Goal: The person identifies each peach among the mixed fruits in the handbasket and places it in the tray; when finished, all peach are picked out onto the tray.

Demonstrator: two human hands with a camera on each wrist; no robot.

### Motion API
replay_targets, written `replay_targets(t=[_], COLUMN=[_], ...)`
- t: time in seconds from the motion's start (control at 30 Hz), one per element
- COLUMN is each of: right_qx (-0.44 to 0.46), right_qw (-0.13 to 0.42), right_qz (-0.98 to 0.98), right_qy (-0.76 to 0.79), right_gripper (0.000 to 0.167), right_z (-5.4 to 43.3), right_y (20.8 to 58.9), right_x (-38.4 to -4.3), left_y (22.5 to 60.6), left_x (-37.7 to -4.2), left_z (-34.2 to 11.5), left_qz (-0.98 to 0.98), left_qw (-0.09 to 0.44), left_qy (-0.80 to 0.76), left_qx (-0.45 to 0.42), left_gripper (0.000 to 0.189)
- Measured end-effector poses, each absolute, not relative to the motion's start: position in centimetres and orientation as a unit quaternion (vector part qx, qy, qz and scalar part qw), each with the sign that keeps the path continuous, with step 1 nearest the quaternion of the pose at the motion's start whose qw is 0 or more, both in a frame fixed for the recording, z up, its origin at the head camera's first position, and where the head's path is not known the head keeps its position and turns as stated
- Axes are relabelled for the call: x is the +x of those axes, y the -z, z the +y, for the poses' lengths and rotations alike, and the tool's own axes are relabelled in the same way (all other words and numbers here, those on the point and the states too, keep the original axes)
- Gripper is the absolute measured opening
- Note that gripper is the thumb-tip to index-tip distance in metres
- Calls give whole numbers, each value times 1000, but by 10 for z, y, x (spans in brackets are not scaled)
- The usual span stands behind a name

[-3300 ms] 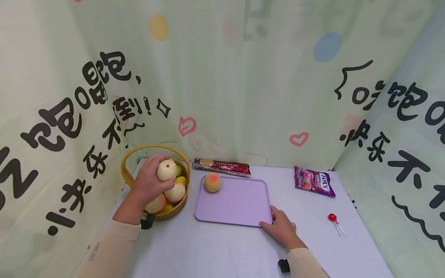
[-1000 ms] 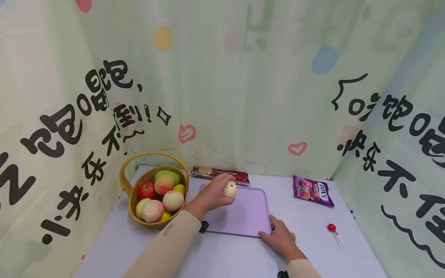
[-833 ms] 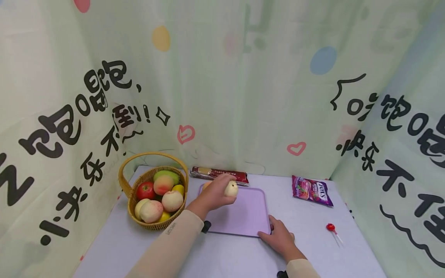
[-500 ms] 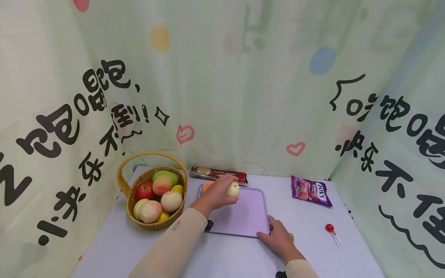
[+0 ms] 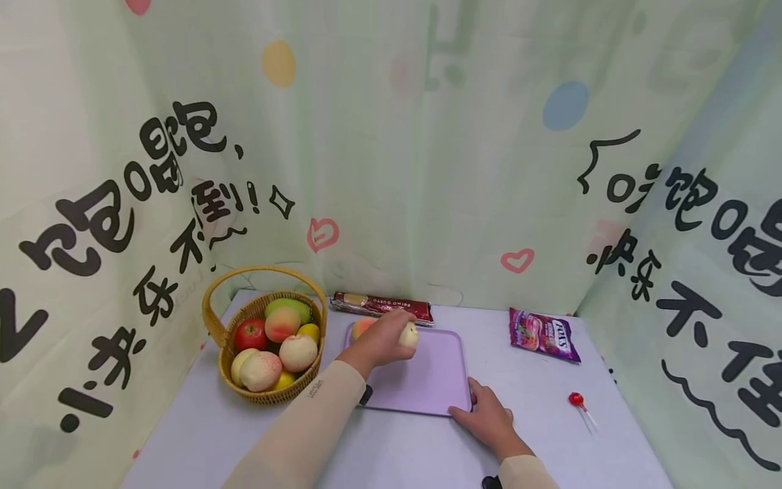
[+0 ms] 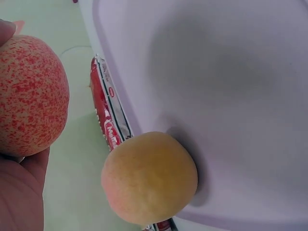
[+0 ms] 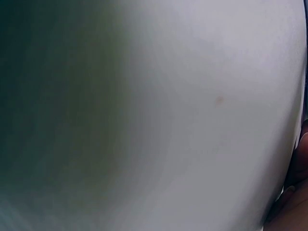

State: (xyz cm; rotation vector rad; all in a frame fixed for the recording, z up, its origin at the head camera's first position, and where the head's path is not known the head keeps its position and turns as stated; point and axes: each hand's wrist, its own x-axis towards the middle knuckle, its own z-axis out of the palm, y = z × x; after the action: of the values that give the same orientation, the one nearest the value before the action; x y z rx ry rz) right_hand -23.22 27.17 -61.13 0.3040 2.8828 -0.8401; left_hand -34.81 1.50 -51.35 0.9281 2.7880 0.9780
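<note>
My left hand (image 5: 380,343) grips a pale peach (image 5: 408,335) above the lilac tray (image 5: 430,377), its stem end facing right in the head view. Red speckles cover the side of this peach that the left wrist view shows. A second, orange-pink peach (image 6: 150,178) rests in the tray's far left corner, partly hidden behind my left hand in the head view. At the near right corner of the tray, my right hand (image 5: 489,418) grips the rim, thumb at the front edge and fingers along the side. Only a little of its fingers (image 7: 299,166) enters the right wrist view.
A wicker basket (image 5: 210,319) with a tall handle stands left of the tray, holding an apple, peaches and yellow and green fruit. Behind the tray lies a dark red biscuit pack (image 5: 391,305). To the right are a purple candy bag (image 5: 544,334) and a red lollipop (image 5: 576,400).
My left hand has carried the pale peach from the basket rightward over the tray, and has hovered there almost still for the last second. My right hand has stayed at the tray's corner.
</note>
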Motion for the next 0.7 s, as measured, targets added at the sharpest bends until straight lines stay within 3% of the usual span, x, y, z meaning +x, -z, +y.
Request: replay_targets(t=[0.7], right_qx=[106], right_qw=[64], right_qz=[954], right_qy=[274], right_gripper=[98], right_z=[269], right_y=[609], right_x=[-230], left_y=[533], left_x=[-359], left_z=[21], left_qz=[924], left_qw=[61], left_qy=[-247], left_qx=[287], left_gripper=[70])
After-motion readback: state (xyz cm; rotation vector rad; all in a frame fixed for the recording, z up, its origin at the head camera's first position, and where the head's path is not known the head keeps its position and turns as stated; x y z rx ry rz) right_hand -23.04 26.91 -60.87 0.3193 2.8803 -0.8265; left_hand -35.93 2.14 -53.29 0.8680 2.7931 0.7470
